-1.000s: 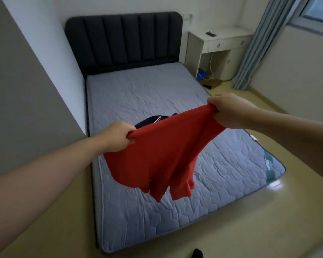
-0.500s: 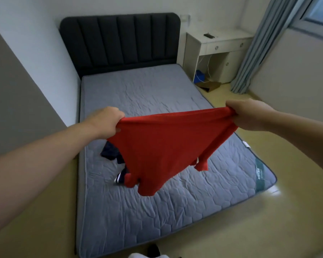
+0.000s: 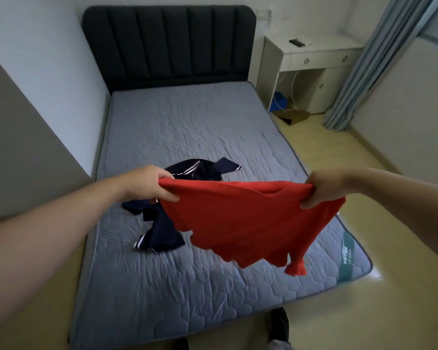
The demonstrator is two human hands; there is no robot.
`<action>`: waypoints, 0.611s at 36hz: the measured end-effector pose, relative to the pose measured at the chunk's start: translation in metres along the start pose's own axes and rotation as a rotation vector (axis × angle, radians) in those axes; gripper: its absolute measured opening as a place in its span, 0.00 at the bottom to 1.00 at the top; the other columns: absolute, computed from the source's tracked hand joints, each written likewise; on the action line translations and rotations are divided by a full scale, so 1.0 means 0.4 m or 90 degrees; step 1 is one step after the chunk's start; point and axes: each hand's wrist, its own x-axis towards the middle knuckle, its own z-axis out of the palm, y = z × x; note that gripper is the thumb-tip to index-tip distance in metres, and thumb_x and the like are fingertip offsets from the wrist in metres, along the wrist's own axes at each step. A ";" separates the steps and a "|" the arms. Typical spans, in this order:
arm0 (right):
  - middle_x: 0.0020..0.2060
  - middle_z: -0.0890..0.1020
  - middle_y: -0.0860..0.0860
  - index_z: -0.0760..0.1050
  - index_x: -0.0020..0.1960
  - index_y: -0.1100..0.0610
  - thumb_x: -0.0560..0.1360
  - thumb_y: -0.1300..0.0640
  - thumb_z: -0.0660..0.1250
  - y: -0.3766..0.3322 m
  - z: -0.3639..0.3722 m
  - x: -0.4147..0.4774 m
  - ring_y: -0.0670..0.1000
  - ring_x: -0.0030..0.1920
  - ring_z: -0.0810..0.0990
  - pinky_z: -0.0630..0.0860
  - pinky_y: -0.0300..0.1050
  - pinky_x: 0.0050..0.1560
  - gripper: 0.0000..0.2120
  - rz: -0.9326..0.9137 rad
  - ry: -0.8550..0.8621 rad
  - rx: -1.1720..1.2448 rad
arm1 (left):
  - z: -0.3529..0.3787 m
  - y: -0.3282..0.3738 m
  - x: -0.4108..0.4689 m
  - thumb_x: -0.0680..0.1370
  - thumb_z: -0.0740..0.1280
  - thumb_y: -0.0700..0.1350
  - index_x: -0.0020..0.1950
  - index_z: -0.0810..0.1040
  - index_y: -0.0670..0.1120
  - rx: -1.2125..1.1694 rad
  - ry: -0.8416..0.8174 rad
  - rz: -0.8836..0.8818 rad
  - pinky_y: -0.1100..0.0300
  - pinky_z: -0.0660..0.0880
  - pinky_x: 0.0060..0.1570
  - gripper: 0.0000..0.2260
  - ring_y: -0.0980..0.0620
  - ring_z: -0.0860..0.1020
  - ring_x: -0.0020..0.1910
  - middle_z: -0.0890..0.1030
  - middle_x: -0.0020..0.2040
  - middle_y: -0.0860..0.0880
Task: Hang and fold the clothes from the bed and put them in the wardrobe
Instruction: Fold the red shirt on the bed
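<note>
A red shirt (image 3: 245, 221) is stretched out in the air above the grey mattress (image 3: 187, 127). My left hand (image 3: 147, 184) grips its left edge and my right hand (image 3: 326, 188) grips its right edge. The cloth hangs down between them, one sleeve dangling at the lower right. Behind and under the shirt a crumpled dark navy garment with white stripes (image 3: 162, 223) lies on the mattress, partly hidden by the red cloth.
The bed has a dark padded headboard (image 3: 170, 44) and stands against the left wall. A white desk (image 3: 311, 61) stands at the back right, with a blue box and cardboard under it. A grey-blue curtain (image 3: 369, 66) hangs at the right. My shoes show at the bottom edge.
Both hands have spread further apart and lowered, pulling the red shirt out flatter. The navy garment on the mattress shows more than before.
</note>
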 end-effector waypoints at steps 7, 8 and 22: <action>0.36 0.82 0.43 0.82 0.42 0.52 0.63 0.35 0.79 0.148 0.024 0.143 0.42 0.35 0.79 0.72 0.36 0.33 0.22 -0.073 -0.152 -0.063 | 0.151 0.041 0.074 0.71 0.78 0.44 0.44 0.84 0.45 -0.035 -0.204 -0.249 0.62 0.75 0.38 0.06 0.54 0.80 0.36 0.84 0.39 0.47; 0.37 0.82 0.43 0.82 0.44 0.52 0.62 0.34 0.78 0.168 0.026 0.157 0.41 0.36 0.79 0.73 0.36 0.35 0.23 -0.083 -0.182 -0.076 | 0.174 0.044 0.083 0.68 0.79 0.43 0.45 0.84 0.43 -0.098 -0.202 -0.272 0.61 0.77 0.41 0.09 0.52 0.80 0.38 0.84 0.41 0.44; 0.43 0.83 0.53 0.80 0.51 0.57 0.69 0.40 0.76 0.266 0.012 0.366 0.54 0.39 0.81 0.82 0.47 0.39 0.22 -0.116 -0.216 -0.181 | 0.306 0.066 0.201 0.69 0.74 0.28 0.57 0.80 0.39 -0.188 -0.112 -0.351 0.55 0.81 0.46 0.18 0.43 0.84 0.50 0.85 0.52 0.39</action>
